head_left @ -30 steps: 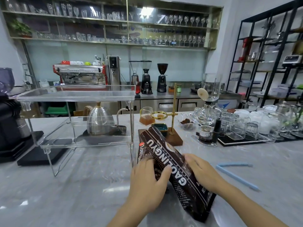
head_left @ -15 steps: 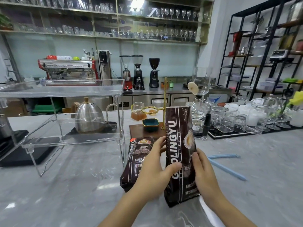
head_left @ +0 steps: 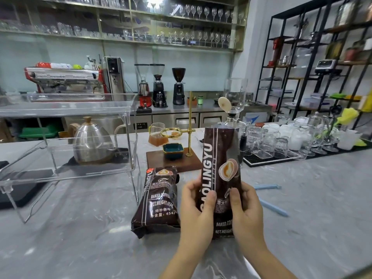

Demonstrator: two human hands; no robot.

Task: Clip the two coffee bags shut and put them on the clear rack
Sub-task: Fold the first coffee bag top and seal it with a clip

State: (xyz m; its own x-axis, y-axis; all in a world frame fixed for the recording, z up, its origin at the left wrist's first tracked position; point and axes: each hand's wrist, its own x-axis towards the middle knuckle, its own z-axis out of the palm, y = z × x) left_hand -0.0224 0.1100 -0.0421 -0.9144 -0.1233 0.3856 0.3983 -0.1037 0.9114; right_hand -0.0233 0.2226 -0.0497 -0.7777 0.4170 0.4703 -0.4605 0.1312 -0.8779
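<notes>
A dark brown coffee bag [head_left: 220,158] stands upright on the grey marble counter, its top edge flat and unclipped. My left hand [head_left: 196,213] grips its left side and my right hand [head_left: 246,213] its right side, thumbs on the front. A second coffee bag [head_left: 159,200] lies flat on the counter just left of my left hand, its top pointing away. Two light blue sealing clips lie to the right: one [head_left: 266,186] farther back, one [head_left: 272,207] nearer. The clear two-tier acrylic rack [head_left: 66,109] stands at the left, with nothing on its tiers.
A steel kettle [head_left: 91,140] sits behind the rack. A wooden drip stand [head_left: 177,160] with a brass pole and a blue dish is behind the bags. Several glasses on a black mat [head_left: 281,143] fill the back right. A black tray [head_left: 22,188] lies under the rack.
The bag in my hands went from tilted to standing upright on the counter. My hands have slid to grip both of its sides. The other bag has stayed lying flat.
</notes>
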